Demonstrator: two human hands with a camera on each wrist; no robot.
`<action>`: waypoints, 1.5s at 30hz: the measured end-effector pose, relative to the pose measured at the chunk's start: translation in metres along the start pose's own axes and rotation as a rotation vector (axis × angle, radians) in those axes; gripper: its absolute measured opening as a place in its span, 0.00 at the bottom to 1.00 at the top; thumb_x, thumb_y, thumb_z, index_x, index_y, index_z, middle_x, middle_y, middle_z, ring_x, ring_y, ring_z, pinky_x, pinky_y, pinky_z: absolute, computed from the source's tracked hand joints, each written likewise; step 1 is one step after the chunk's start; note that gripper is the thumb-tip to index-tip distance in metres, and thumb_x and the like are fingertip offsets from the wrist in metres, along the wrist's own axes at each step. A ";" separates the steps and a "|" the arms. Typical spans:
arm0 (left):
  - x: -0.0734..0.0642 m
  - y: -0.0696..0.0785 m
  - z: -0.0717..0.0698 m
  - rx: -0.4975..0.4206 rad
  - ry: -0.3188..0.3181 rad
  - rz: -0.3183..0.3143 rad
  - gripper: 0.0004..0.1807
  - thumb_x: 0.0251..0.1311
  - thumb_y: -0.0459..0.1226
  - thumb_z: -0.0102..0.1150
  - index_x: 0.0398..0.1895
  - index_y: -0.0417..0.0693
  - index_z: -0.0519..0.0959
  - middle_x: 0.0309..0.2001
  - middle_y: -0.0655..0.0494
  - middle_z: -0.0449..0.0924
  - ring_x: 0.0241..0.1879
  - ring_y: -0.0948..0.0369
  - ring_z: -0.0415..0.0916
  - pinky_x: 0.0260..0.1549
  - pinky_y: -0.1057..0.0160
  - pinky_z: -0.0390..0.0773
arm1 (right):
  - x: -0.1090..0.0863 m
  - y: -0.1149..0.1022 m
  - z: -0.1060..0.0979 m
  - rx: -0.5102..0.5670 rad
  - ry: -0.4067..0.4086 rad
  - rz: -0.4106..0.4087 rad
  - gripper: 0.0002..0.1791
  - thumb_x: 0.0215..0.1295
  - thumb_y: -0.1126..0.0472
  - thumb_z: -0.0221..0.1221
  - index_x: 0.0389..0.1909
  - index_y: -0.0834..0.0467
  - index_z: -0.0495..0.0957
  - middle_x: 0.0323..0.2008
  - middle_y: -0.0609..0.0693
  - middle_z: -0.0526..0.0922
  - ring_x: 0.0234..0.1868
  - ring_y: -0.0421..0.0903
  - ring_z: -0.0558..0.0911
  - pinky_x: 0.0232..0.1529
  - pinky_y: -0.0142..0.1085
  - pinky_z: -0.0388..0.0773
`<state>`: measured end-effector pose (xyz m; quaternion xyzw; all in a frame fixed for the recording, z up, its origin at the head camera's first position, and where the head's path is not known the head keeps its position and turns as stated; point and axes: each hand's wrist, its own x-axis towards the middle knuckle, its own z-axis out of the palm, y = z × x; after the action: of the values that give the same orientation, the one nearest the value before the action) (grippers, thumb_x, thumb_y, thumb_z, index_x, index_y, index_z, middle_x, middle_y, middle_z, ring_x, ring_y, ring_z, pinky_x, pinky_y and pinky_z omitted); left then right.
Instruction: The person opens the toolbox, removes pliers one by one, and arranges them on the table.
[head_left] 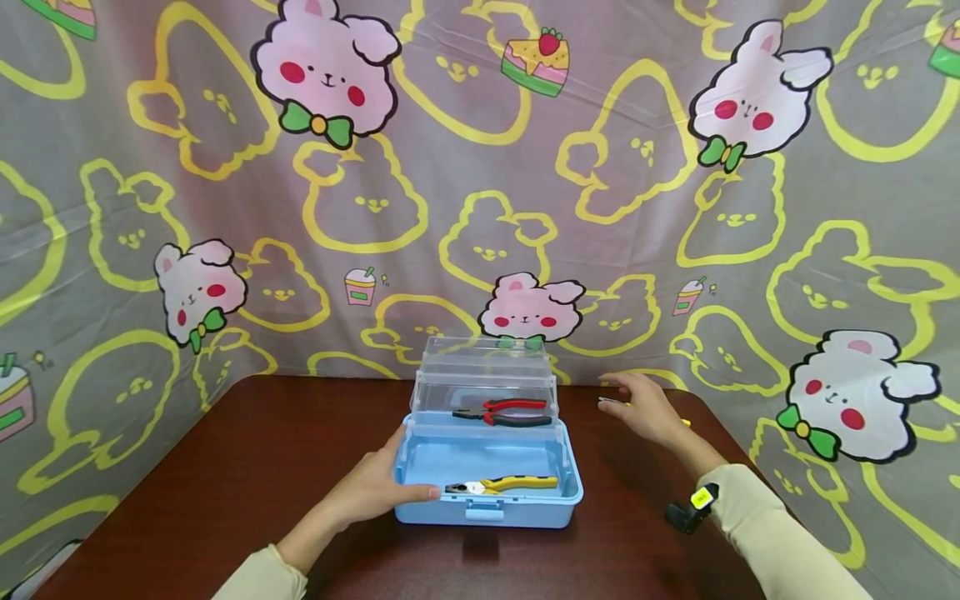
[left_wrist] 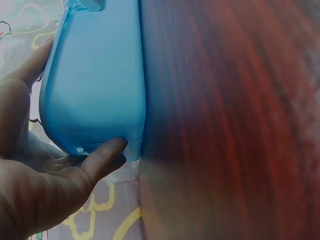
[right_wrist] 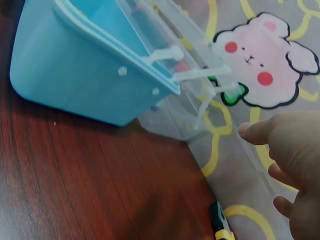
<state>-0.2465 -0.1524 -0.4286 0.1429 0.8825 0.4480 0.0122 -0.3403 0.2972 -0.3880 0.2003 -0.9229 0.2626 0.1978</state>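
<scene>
A blue toolbox (head_left: 483, 458) with a clear raised lid and tray (head_left: 487, 387) stands open on the table. My left hand (head_left: 375, 483) grips its left end, the thumb over the front rim and the fingers along the side wall. Inside lies a pair of yellow-handled pliers (head_left: 517, 483); red and black pliers (head_left: 517, 411) sit in the clear tray. To the right of the box, my right hand (head_left: 641, 406) hovers with loosely bent fingers, holding nothing. Below it lies a black and yellow tool (right_wrist: 220, 222), partly hidden by the hand in the head view.
The dark red wooden table (head_left: 255, 467) runs back to a patterned cloth (head_left: 465, 167) that hangs behind and at both sides. A black wrist device (head_left: 686, 512) with a yellow tag is strapped at the right sleeve.
</scene>
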 end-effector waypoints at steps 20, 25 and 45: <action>-0.001 -0.001 0.000 0.006 0.001 -0.001 0.68 0.49 0.56 0.80 0.83 0.41 0.46 0.68 0.36 0.71 0.56 0.49 0.77 0.55 0.42 0.76 | 0.015 -0.056 0.014 0.167 -0.115 -0.118 0.27 0.62 0.63 0.74 0.61 0.62 0.81 0.54 0.60 0.82 0.50 0.57 0.80 0.53 0.57 0.77; -0.002 -0.001 0.000 -0.007 0.001 -0.004 0.68 0.49 0.56 0.80 0.84 0.42 0.47 0.69 0.36 0.70 0.57 0.48 0.77 0.55 0.42 0.76 | 0.020 -0.070 0.022 0.175 -0.170 -0.173 0.24 0.63 0.64 0.72 0.61 0.62 0.81 0.53 0.59 0.83 0.48 0.56 0.80 0.52 0.53 0.78; 0.000 0.000 0.000 -0.006 0.008 0.007 0.67 0.50 0.54 0.81 0.84 0.42 0.46 0.69 0.38 0.71 0.57 0.51 0.77 0.54 0.44 0.77 | 0.043 -0.090 0.051 0.207 -0.294 -0.178 0.26 0.65 0.62 0.72 0.62 0.62 0.80 0.57 0.57 0.83 0.54 0.53 0.80 0.57 0.55 0.76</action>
<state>-0.2464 -0.1529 -0.4289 0.1442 0.8806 0.4513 0.0078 -0.3476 0.1871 -0.3709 0.3365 -0.8886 0.3054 0.0619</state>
